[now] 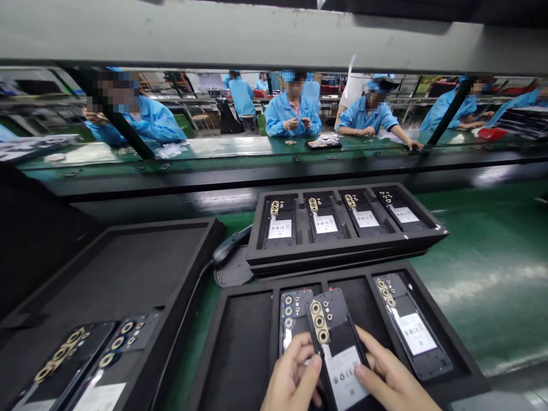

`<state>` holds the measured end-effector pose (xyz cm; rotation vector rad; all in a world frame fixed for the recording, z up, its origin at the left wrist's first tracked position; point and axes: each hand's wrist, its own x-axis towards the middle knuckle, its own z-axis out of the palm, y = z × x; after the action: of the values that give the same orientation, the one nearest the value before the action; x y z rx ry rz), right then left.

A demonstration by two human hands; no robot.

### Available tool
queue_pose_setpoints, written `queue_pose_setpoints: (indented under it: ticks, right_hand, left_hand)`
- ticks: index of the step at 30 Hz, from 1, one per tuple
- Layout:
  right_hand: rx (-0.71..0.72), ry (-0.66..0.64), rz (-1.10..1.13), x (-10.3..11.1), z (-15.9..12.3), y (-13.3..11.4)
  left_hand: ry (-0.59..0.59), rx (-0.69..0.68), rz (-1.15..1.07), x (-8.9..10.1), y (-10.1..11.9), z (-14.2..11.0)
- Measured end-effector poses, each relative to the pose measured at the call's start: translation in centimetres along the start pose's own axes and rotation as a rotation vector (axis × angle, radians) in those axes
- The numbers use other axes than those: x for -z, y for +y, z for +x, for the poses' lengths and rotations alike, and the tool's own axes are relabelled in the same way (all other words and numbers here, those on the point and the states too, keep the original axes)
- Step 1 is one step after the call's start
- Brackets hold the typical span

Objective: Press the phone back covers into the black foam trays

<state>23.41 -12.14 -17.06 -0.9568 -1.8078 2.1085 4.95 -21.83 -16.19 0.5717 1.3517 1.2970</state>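
Note:
Both my hands grip one black phone back cover with a gold camera strip and a white label, tilted over the near black foam tray. My left hand pinches its left edge, thumb on the label. My right hand holds the right edge. Under it a second back cover lies in a tray slot. Another back cover lies in the slot to the right.
A second tray holding several back covers sits just beyond. A large black tray at left holds more covers at its near corner. A round mesh pad lies between trays. Other people in blue coats work across the green bench.

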Motion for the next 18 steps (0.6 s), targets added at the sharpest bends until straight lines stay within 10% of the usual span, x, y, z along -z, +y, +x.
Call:
queue_pose_setpoints:
  ticks: [18]
  right_hand:
    - [0.049, 0.048, 0.203, 0.24, -0.54, 0.29]
  left_hand:
    - [-0.024, 0.106, -0.077, 0.17, 0.91, 0.39]
